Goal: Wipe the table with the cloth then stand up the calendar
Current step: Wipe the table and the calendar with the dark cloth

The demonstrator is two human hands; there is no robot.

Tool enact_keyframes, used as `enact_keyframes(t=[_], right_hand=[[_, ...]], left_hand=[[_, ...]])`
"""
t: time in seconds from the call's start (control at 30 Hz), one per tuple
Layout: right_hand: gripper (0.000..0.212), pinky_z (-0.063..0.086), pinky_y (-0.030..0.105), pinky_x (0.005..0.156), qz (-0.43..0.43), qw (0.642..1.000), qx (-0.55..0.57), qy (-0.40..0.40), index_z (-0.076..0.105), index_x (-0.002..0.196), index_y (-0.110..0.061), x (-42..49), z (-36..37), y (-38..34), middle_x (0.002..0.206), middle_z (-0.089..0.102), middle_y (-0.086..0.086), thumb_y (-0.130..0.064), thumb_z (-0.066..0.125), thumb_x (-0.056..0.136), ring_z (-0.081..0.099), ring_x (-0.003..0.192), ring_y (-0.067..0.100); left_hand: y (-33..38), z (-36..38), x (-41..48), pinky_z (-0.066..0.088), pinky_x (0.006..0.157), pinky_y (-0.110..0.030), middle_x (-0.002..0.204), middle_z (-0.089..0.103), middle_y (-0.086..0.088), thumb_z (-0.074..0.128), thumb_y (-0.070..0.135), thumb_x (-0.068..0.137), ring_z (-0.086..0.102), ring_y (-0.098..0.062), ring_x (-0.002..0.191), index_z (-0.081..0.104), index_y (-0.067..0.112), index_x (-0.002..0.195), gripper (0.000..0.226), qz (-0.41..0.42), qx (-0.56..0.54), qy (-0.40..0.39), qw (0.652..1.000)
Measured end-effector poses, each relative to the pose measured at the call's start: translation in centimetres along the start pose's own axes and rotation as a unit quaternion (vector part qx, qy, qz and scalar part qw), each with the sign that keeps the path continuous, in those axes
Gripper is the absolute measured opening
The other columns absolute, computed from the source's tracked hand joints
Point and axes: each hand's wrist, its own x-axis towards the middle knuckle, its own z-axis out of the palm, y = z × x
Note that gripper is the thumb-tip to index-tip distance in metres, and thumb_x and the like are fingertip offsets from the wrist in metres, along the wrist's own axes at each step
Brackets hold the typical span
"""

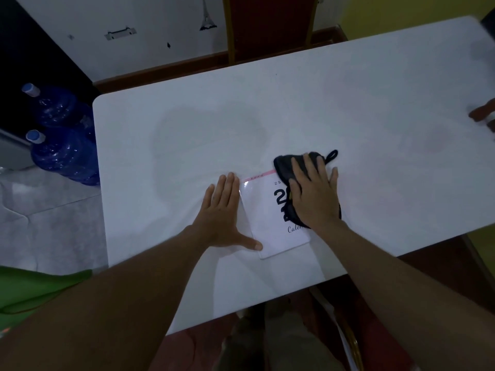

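Observation:
A white calendar (270, 226) with black print lies flat on the white table (375, 103), near its front edge. A dark cloth (284, 167) with a hanging loop rests partly on the calendar's right side. My right hand (314, 195) lies palm down on the cloth, fingers spread, pressing it flat. My left hand (223, 212) lies flat on the table against the calendar's left edge, its thumb touching the lower left corner. The cloth and my right hand hide part of the calendar's print.
A wooden chair (270, 25) stands behind the table's far edge. Two blue water jugs (64, 145) sit on the floor to the left. A reddish-brown object (482, 113) shows at the right edge of the table. A faint damp patch marks the table's left middle.

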Motion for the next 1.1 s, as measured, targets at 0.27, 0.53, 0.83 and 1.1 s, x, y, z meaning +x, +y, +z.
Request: enact_keyframes(t=[0.27,0.53,0.83,1.1], right_hand=[[0.050,0.006,0.059,0.122,0.058,0.998,0.020,0.023,0.034,0.155,-0.023,-3.6,0.5,1.2,0.164,0.029,0.007,-0.036,0.035,0.106,0.016,0.153,0.031],[0.051,0.005,0.057,0.123,0.106,0.993,0.033,0.036,0.033,0.155,-0.022,-6.3,0.5,1.6,0.164,0.027,0.007,-0.036,0.035,0.106,0.014,0.154,0.030],[0.052,0.005,0.056,0.123,0.144,0.986,0.038,0.076,0.032,0.156,-0.020,-9.5,1.3,1.3,0.165,0.025,0.010,-0.033,0.039,0.106,0.014,0.154,0.031],[0.051,0.002,0.058,0.122,0.079,0.993,0.031,0.079,0.043,0.151,-0.017,-10.8,1.7,-0.8,0.160,0.037,0.008,-0.033,0.036,0.102,0.021,0.152,0.033]], left_hand=[[0.2,0.0,0.0,-0.016,0.122,-0.047,0.160,-0.039,-0.004,0.042,0.109,0.036,-0.039,-0.020,0.145,-0.033,0.012,0.151,0.168,-0.003,0.002,0.006,1.000],[0.2,0.0,0.0,-0.018,0.120,-0.045,0.159,-0.041,-0.001,0.042,0.110,0.034,-0.042,-0.018,0.143,-0.036,0.016,0.149,0.168,-0.003,-0.008,0.007,1.000],[-0.2,0.4,0.1,-0.022,0.116,-0.041,0.158,-0.042,0.000,0.043,0.110,0.032,-0.044,-0.014,0.141,-0.043,0.020,0.144,0.167,0.005,-0.010,0.019,1.000],[-0.5,0.8,0.2,-0.023,0.116,-0.041,0.159,-0.040,-0.001,0.040,0.110,0.036,-0.043,-0.017,0.142,-0.039,0.018,0.146,0.165,0.019,0.000,0.027,0.999]])
